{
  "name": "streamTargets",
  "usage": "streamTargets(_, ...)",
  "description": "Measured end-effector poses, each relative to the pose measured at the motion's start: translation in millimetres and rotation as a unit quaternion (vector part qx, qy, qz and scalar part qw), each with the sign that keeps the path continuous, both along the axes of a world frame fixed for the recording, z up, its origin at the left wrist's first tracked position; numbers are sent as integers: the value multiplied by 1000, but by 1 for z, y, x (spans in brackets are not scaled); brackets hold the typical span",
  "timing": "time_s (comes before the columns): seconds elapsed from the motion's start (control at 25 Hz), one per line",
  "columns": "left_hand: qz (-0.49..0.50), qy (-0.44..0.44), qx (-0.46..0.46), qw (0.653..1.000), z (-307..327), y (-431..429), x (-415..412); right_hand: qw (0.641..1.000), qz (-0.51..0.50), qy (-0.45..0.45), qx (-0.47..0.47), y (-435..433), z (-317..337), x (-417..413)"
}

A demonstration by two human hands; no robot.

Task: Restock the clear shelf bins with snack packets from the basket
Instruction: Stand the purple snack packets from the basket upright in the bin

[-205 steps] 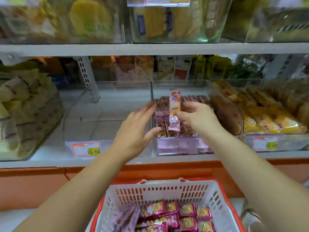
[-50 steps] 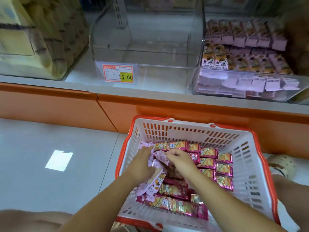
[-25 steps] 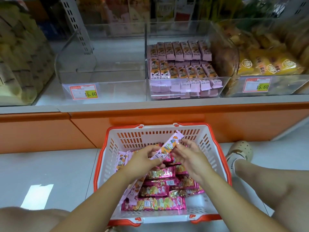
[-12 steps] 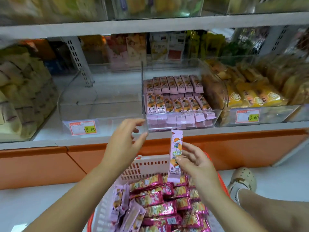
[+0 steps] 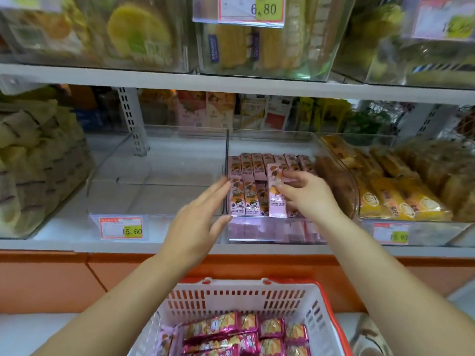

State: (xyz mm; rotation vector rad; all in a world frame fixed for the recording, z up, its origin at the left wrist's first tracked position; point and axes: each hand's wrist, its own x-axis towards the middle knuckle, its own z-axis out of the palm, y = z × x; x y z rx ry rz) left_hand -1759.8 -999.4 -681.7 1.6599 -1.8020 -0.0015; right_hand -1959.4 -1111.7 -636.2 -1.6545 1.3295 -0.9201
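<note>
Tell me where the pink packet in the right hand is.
In the head view, the pink packet is pinched in the right hand just right of centre, over the front row of matching packets in the middle clear bin.

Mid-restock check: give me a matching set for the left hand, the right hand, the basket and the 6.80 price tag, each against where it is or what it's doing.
Things
1. left hand
2. right hand
3. basket
4. 6.80 price tag

Places or states
A. on an upper-shelf bin
B. pinches a pink packet over the middle bin
C. below the shelf, holding magenta packets
D. fingers straight, holding nothing

Pairs: 1-D, 2-B, 3-C, 4-A
</note>
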Motion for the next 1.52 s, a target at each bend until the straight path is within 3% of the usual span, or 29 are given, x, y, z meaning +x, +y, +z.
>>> streamTargets(0.24,5,-31,-4,1000,1,-1,3,978,17,208,-10,-18,-14,24)
streamTargets(0.52,7,-47,26,999,4,0,2,969,43,244,0,-11,-13,23)
streamTargets(0.6,5,-49,33,998,2,4,3,972,13,217,-84,3,-12,24)
streamTargets(0.68,10,-72,-7,997,-2,18,7,966,-11,124,-228,32,-13,22)
streamTargets(0.76,15,-94,-66,993,-7,41,12,944,38,50,-324,68,-22,19)
streamTargets(0.8,15,-98,-71,993,-13,56,14,938,86,54,-332,88,-33,19)
streamTargets(0.88,8,-84,4,996,-31,86,15,928,201,145,-280,119,-71,23)
streamTargets(1.0,-9,-43,255,966,-91,135,21,864,353,354,-52,155,-161,28)
streamTargets(1.08,-31,-68,406,911,-136,166,24,821,410,392,69,176,-219,28)
streamTargets(1.16,-21,-65,484,872,-173,187,20,832,404,354,139,195,-260,32)
streamTargets(1.28,36,-17,503,863,-202,196,7,857,389,311,129,211,-293,52)
streamTargets(1.44,63,37,546,835,-228,203,-2,807,436,396,42,219,-304,71)
streamTargets(1.52,65,45,552,830,-236,206,-2,806,422,415,-26,214,-302,69)
